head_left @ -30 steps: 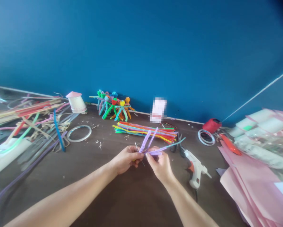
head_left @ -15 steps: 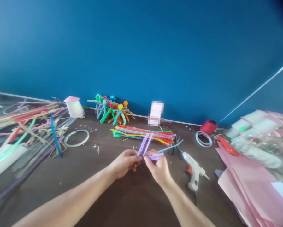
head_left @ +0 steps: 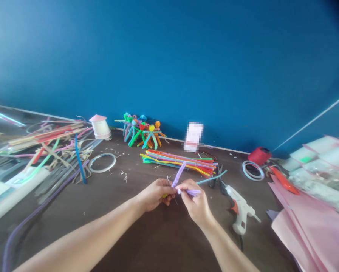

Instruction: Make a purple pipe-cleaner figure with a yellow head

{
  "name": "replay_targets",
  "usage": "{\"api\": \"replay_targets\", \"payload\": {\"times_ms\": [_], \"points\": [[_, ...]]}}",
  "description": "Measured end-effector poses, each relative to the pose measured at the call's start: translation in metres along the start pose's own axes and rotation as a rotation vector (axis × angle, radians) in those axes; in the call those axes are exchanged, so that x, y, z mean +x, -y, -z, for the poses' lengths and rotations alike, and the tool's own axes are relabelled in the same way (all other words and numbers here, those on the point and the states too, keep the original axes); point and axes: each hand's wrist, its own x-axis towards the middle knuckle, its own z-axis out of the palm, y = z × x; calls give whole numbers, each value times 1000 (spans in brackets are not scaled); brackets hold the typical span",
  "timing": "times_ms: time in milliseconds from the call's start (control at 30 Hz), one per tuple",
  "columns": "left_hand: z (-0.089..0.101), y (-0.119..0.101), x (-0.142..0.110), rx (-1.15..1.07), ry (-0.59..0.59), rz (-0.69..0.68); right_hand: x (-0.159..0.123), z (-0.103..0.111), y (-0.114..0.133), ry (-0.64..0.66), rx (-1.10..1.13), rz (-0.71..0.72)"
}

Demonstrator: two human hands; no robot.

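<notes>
Purple pipe cleaners [head_left: 179, 173] are pinched between my two hands over the table. My left hand [head_left: 159, 195] is closed on their lower end; a bit of yellow and a thin pale stick also show at its fingers. My right hand [head_left: 194, 198] is closed with thumb and forefinger on the purple pieces, one part rising upright and another lying across to the right. The fingertips of both hands nearly touch. Just beyond lies a banded bundle of colourful pipe cleaners [head_left: 177, 161].
Small pipe cleaner figures [head_left: 146, 132] stand by the blue wall. At right lie a white glue gun [head_left: 241, 209], scissors [head_left: 222, 183], a tape roll [head_left: 253, 170], red thread [head_left: 259, 155] and pink sheets [head_left: 305, 226]. Loose strips [head_left: 48, 151] and another ring [head_left: 102, 163] lie left.
The view has shifted left, so things appear further right. One of the two upright purple pieces has been folded down by my right hand; a single upright piece remains visible.
</notes>
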Motion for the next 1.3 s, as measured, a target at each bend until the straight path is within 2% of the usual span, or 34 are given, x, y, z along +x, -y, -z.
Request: {"api": "replay_targets", "payload": {"times_ms": [133,367,500,567,733,867,1133,1300], "points": [[-2,0,0,6,-24,-28,-1,-1,-4,-20,10,-7],[-1,-1,0,1,-27,-11,0,3,-3,89,36,-37],[0,-1,-1,-28,-21,-3,1,3,-1,100,62,-67],[-1,2,-1,-25,-37,-45,0,2,-2,74,149,-149],[-8,11,0,44,-133,-177,-2,-1,-8,25,497,-485],[-11,11,-1,80,-156,-191,-1,-1,-6,17,557,-590],[-8,9,-1,62,-154,-135,1,1,-7,92,459,-597],[-2,4,-1,8,-52,-35,1,3,-8,139,372,-552]]}}
